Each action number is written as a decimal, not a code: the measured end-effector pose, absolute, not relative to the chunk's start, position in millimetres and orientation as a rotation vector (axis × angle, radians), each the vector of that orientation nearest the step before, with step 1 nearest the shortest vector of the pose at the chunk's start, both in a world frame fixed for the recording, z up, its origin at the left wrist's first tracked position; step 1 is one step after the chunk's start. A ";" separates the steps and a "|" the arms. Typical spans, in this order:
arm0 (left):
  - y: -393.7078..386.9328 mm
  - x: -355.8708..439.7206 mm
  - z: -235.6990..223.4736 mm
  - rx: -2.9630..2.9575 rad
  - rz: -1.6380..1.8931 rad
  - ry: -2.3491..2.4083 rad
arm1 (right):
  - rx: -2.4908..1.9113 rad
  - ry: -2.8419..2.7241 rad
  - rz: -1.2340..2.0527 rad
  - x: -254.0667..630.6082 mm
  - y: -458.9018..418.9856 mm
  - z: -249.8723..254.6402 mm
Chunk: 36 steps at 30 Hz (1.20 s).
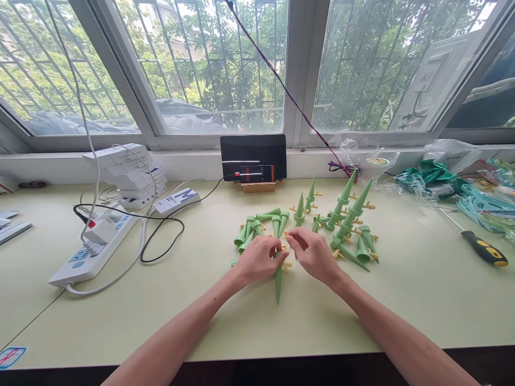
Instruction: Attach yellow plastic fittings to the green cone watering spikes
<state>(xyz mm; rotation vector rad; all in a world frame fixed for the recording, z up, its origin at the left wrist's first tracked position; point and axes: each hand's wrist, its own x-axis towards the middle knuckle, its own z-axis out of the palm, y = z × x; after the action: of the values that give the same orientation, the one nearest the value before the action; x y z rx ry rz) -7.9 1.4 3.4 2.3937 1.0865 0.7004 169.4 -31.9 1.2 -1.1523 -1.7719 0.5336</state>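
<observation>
Closed around a green plastic watering spike [278,287] is my left hand [261,258]. The spike's pointed end faces me, and small yellow valve pieces show beside my fingers. My right hand [316,253] is just to the right, its thumb and fingers pinched together; whatever they hold is too small to make out. Beyond my left hand lies a pile of loose green spikes [250,229]. On the right, stacked spikes with yellow valves [349,214] stand upright or lie beside each other, and a few single ones [299,212] stand behind my hands.
A phone [257,173] leans on a black tablet [253,147] near the window. At left are a power strip [100,252], cables and a stack of white boxes [129,171]. A screwdriver [484,248] and plastic-bagged items [432,179] lie at right.
</observation>
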 end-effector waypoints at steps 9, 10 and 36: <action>2.1 -7.2 2.6 2.361 0.708 1.059 | -1.158 -1.774 0.529 169.5 -32.2 0.7; 2.2 -7.4 3.1 2.351 0.717 1.059 | -1.159 -1.774 0.528 169.6 -32.1 0.6; 5.1 -6.4 5.1 2.170 0.975 1.185 | -1.194 -1.891 0.516 168.9 -32.5 0.6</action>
<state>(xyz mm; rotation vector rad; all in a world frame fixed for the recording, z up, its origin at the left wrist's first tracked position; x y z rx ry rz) -6.4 5.1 5.1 2.1697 1.1852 0.9752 168.9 -32.5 0.6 -1.1938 -1.8906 0.5164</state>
